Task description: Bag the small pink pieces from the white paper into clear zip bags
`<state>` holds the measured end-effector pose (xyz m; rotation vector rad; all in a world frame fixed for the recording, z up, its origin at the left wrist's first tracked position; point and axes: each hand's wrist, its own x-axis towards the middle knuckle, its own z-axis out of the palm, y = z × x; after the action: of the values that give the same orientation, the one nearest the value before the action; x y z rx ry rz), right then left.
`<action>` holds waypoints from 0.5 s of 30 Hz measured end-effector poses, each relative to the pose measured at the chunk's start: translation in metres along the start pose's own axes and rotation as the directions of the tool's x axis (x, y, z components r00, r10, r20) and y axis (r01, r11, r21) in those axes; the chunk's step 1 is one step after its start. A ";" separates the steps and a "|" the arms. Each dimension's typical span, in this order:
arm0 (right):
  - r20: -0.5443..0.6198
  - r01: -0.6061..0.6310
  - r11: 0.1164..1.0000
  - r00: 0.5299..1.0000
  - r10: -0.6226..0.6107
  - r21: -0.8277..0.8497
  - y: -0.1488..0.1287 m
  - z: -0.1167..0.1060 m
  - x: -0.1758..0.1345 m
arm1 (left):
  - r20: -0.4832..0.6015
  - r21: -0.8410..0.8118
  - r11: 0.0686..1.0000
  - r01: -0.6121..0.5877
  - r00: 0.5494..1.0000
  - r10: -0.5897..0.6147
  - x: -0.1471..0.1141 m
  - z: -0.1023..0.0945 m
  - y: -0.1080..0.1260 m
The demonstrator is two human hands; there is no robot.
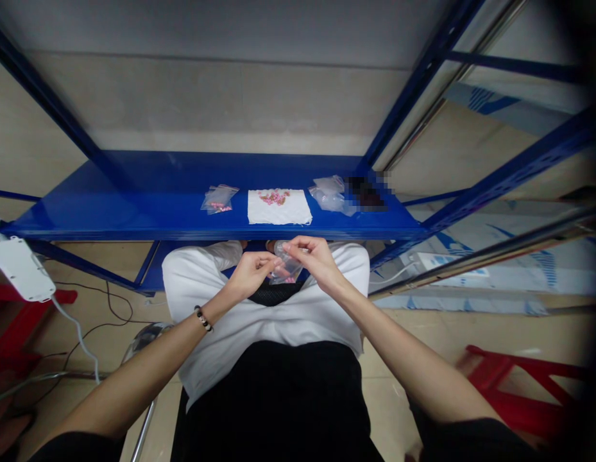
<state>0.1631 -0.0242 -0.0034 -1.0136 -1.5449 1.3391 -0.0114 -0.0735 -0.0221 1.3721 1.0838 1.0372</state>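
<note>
Between my two hands, over my lap, is a small clear plastic bag [292, 266] with a few pink pieces at its bottom. My left hand [253, 273] pinches the bag's left side, a dark beaded bracelet on the wrist. From the upper right my right hand [314, 256] grips the bag's top edge. Ahead on the blue shelf [158, 192] lies a white cloth [281, 215] with pink and brownish bits on it. Left of the cloth sit small bags [218, 200] with pink beads, and to its right lies a pile of clear bags [332, 194].
A dark, pixelated object [367, 194] lies at the shelf's right end. Blue uprights [401, 90] frame the shelf. At far left hangs a white power strip [22, 268] with cables. Red stools [519, 391] stand on both sides of the floor.
</note>
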 end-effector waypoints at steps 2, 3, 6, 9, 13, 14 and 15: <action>0.026 0.008 1.000 1.000 -0.008 0.007 0.000 0.001 0.000 | 0.018 -0.021 0.999 -0.025 1.000 0.026 0.000 -0.001 0.000; 0.046 0.008 1.000 0.999 -0.008 0.012 0.000 0.001 0.000 | 0.019 -0.036 0.999 -0.035 0.999 0.036 0.001 -0.001 -0.001; 0.091 -0.039 0.997 0.995 0.033 0.061 0.000 0.004 -0.002 | -0.032 -0.101 0.994 -0.034 0.999 0.031 0.002 -0.004 -0.003; 0.098 -0.104 0.985 0.991 0.091 0.139 0.000 0.005 -0.003 | -0.147 -0.173 0.984 -0.047 0.989 0.021 0.004 -0.006 -0.004; 0.057 -0.075 0.989 0.996 0.068 0.129 0.000 0.002 -0.002 | -0.202 -0.196 0.978 -0.073 0.979 0.033 0.004 -0.009 0.001; 0.057 -0.061 0.991 0.997 0.054 0.120 0.000 0.002 -0.002 | -0.199 -0.203 0.976 -0.072 0.979 0.031 0.004 -0.009 0.003; 0.067 -0.051 0.992 0.997 0.043 0.113 -0.001 0.002 -0.002 | -0.201 -0.211 0.975 -0.072 0.979 0.029 0.004 -0.009 0.004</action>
<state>0.1618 -0.0267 -0.0030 -0.9483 -1.4810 1.4895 -0.0195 -0.0680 -0.0176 1.1443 1.0468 1.3112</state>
